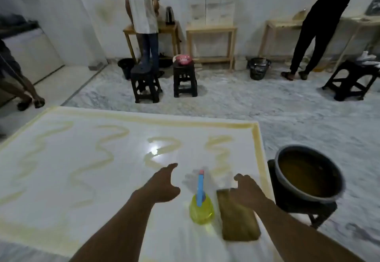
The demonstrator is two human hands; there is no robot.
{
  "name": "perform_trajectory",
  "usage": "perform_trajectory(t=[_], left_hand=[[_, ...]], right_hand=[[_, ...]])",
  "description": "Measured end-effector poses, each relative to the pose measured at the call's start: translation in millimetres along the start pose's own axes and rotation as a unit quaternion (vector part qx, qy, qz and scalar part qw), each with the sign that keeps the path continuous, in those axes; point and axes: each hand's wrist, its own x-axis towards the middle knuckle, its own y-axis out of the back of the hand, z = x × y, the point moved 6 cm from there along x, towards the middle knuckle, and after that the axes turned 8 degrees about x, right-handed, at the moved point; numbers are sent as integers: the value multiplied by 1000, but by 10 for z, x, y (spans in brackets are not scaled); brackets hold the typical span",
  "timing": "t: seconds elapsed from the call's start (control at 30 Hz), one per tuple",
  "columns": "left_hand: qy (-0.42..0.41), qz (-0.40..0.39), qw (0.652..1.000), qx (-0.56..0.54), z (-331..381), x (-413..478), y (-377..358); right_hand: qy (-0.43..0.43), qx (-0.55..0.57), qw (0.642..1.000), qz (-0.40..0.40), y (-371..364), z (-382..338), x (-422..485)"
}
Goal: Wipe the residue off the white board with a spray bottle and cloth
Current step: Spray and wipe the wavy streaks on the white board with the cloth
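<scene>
A white board (82, 179) lies flat before me, streaked with yellowish wavy residue and a yellow border. Near its right front stands a yellow spray bottle (201, 208) with a blue and pink nozzle. Right of the bottle lies a folded brownish cloth (238, 220). My left hand (164, 183) hovers open above the board, just left of the bottle, fingers stretched forward. My right hand (246, 191) is spread over the far end of the cloth, fingers loosely bent; whether it touches the cloth is unclear.
A grey basin (308, 173) of brown liquid sits on a black stool right of the board. Black stools (185, 78), wooden tables (211, 41), black bins (259, 68) and several standing people (144, 14) fill the room beyond.
</scene>
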Motion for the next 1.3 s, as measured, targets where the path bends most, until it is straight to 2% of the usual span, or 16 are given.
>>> perform_trajectory(t=[0.13, 0.23, 0.27, 0.33, 0.4, 0.47, 0.57, 0.63, 0.7, 0.73, 0.83, 0.97, 1.03, 1.13, 1.3], left_hand=[[-61, -81, 994, -37, 97, -47, -647], [-91, -70, 985, -126, 254, -10, -907], [-91, -58, 983, -150, 290, 10, -950], [-65, -10, 980, -186, 319, 67, -1014], [-63, 69, 973, -210, 373, 102, -989], [-79, 121, 964, -223, 415, 119, -931], [-97, 127, 959, -236, 404, 146, -838], [-106, 122, 958, -235, 408, 144, -701], [-129, 105, 959, -231, 424, 123, -514], [-143, 89, 958, -232, 433, 107, -415], [-181, 57, 957, -220, 455, 79, -167], [-199, 32, 971, -128, 583, 24, 9], [-207, 12, 977, -48, 661, 32, 5], [-189, 29, 981, 42, 745, 140, 7], [-163, 18, 983, 79, 881, 486, -4]], right_hand=[[-112, 10, 993, 46, -572, 476, -52], [-147, 7, 980, 137, -653, 612, 12], [-169, 50, 971, 160, -628, 651, 36], [-213, 107, 959, 154, -661, 725, 90], [-227, 105, 960, 124, -647, 762, 123], [-214, 183, 958, 59, -652, 722, 131], [-174, 399, 900, -12, -505, 511, -4], [-145, 535, 831, -46, -344, 359, -109], [-133, 624, 768, -54, -174, 259, -145], [-134, 636, 759, -49, -101, 234, -141], [-121, 655, 744, -53, 122, 17, -160], [-95, 676, 729, -47, 361, -204, -134], [-107, 672, 732, -43, 387, -197, -62], [-124, 649, 749, -50, 412, -169, 55], [-131, 626, 764, -88, 481, -108, 339]])
